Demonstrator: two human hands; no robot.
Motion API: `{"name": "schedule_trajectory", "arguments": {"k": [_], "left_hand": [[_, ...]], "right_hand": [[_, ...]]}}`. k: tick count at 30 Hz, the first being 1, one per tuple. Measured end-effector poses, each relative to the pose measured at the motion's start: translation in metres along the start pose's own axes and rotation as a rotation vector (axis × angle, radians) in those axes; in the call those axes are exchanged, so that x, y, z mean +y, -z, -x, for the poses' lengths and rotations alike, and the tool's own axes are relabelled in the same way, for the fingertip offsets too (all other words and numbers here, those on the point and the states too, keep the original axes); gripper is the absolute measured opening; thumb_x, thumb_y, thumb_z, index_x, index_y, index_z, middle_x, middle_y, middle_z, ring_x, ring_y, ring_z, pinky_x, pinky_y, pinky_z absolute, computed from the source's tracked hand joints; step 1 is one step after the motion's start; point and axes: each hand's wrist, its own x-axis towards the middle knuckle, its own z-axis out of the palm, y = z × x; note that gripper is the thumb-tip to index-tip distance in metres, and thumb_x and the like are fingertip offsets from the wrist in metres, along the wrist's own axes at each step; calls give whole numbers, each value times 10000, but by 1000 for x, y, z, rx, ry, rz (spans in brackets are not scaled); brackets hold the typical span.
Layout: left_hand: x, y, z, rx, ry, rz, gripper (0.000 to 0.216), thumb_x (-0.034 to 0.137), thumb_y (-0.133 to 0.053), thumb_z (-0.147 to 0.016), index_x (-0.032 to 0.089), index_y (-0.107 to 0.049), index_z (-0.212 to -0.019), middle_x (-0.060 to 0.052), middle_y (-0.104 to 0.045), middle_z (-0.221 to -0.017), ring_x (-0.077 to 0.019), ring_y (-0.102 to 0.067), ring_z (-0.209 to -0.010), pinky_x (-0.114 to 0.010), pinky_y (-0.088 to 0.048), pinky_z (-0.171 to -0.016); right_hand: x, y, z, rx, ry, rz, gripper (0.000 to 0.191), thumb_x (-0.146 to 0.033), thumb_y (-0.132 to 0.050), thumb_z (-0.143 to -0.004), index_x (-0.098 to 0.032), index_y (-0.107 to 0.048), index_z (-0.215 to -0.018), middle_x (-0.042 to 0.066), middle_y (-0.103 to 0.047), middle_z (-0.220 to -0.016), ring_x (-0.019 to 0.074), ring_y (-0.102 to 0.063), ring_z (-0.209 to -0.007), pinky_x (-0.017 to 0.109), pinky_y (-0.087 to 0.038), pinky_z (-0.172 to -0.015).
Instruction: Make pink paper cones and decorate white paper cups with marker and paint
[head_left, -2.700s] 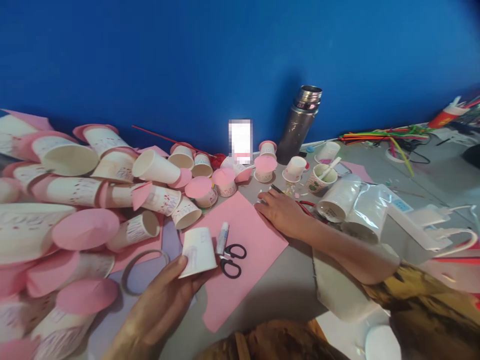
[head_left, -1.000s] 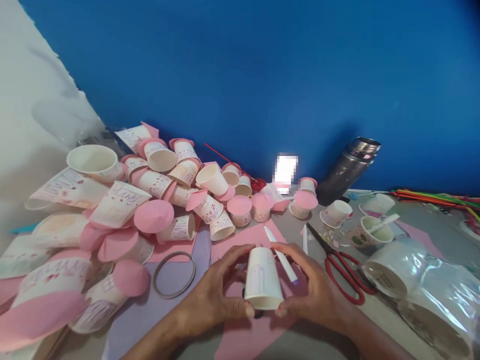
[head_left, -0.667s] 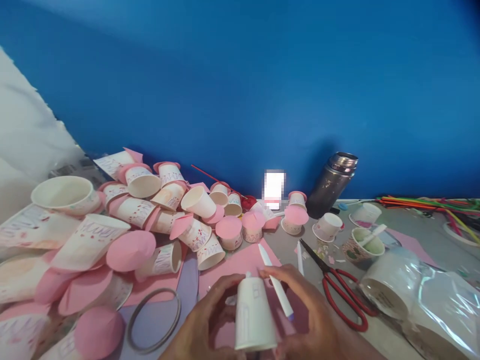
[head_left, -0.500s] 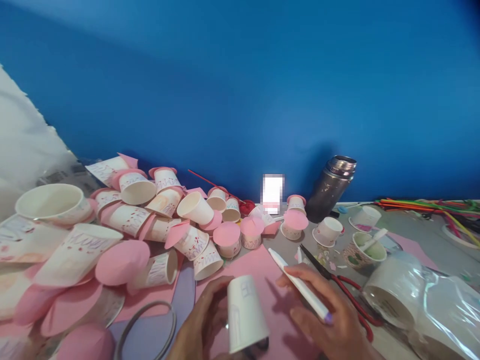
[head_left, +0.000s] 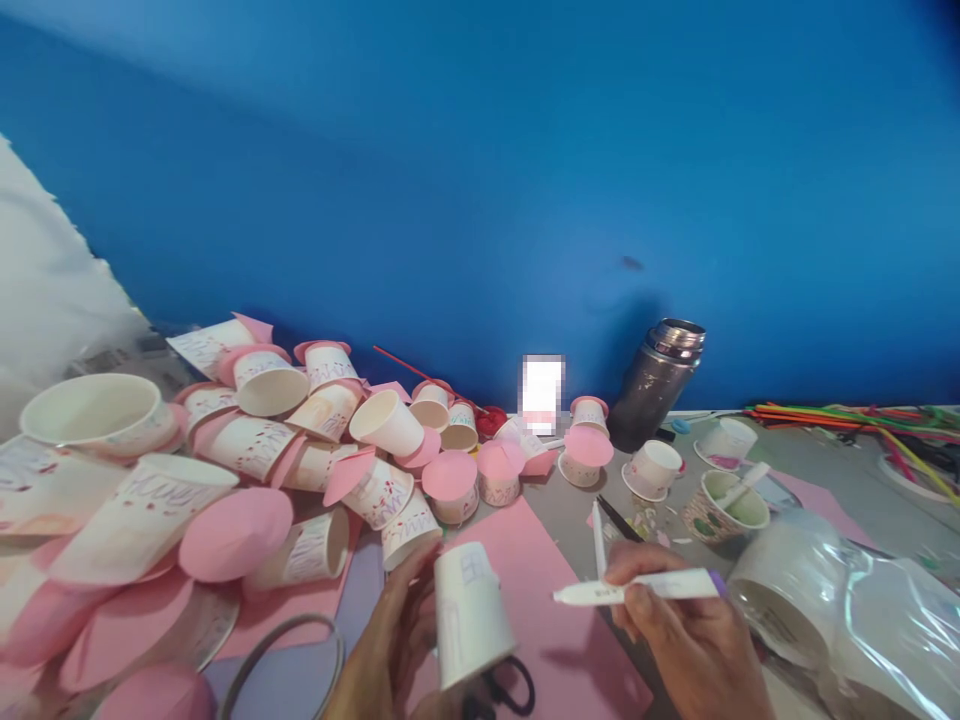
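Note:
My left hand [head_left: 386, 650] grips a white paper cup [head_left: 469, 612], held upside down with faint drawn marks on its side. My right hand [head_left: 694, 645] is closed round a white marker pen [head_left: 637, 588] with a purple end; the pen lies level, its tip pointing left toward the cup, a short gap away. Both hands hover over a pink paper sheet [head_left: 555, 620] on the grey table. Black scissors [head_left: 502, 690] lie on the sheet just under the cup.
A heap of decorated paper cups with pink lids [head_left: 247, 470] fills the left. A steel flask [head_left: 656, 385] stands by the blue wall. A plastic-wrapped cup stack [head_left: 840, 600] lies at right, coloured sticks [head_left: 847, 415] beyond. A grey ring [head_left: 281, 660] lies lower left.
My right hand let go of the cup and drew right, turning the pen from slanted to level. The left hand keeps the cup, which has tilted a little.

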Motion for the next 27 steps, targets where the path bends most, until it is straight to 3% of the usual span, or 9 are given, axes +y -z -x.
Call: {"name": "schedule_trajectory", "arguments": {"k": [4, 8, 15, 21, 27], "left_hand": [[19, -1, 1, -66, -4, -130, 728, 439, -831, -835, 300, -489, -1462, -146, -567, -1514, -365, -637, -1322, -431, -573, -1062], [32, 3, -4, -153, -99, -344, 718, 265, -853, -774, 269, -524, -1413, -130, -519, -1516, -333, -574, -1369, -459, -516, -1134], [26, 7, -1, -268, -209, -489, 732, 104, -656, -816, 262, -445, -1500, -149, -440, -1565, -328, -546, -1382, -499, -507, -1129], [23, 9, 3, -343, -350, -613, 855, 29, -604, -747, 283, -417, -1541, -133, -449, -1544, -338, -402, -1489, -513, -465, -1164], [24, 8, 4, -348, -350, -620, 839, 49, -622, -768, 295, -409, -1542, -129, -459, -1521, -329, -426, -1461, -517, -467, -1164]], "right_hand": [[-11, 0, 1, 4, -77, 19, 318, -486, -714, -941, -181, -725, -853, -5, -599, -539, 123, -545, -461, 196, -433, -417], [-23, -7, 9, -69, -18, 76, 260, -444, -724, -944, -191, -710, -888, 9, -659, -605, 124, -555, -464, 203, -431, -401], [-28, -11, 16, -211, 205, 253, 141, -349, -707, -978, -212, -735, -961, 36, -756, -837, 146, -709, -657, 224, -560, -598], [-28, -14, 17, -343, 236, 242, 87, -296, -671, -1004, -221, -715, -1004, 18, -743, -824, 150, -707, -685, 239, -533, -608], [-29, -14, 20, -407, 282, 265, 56, -233, -664, -992, -240, -705, -1028, 15, -708, -822, 161, -662, -671, 278, -520, -611]]}}
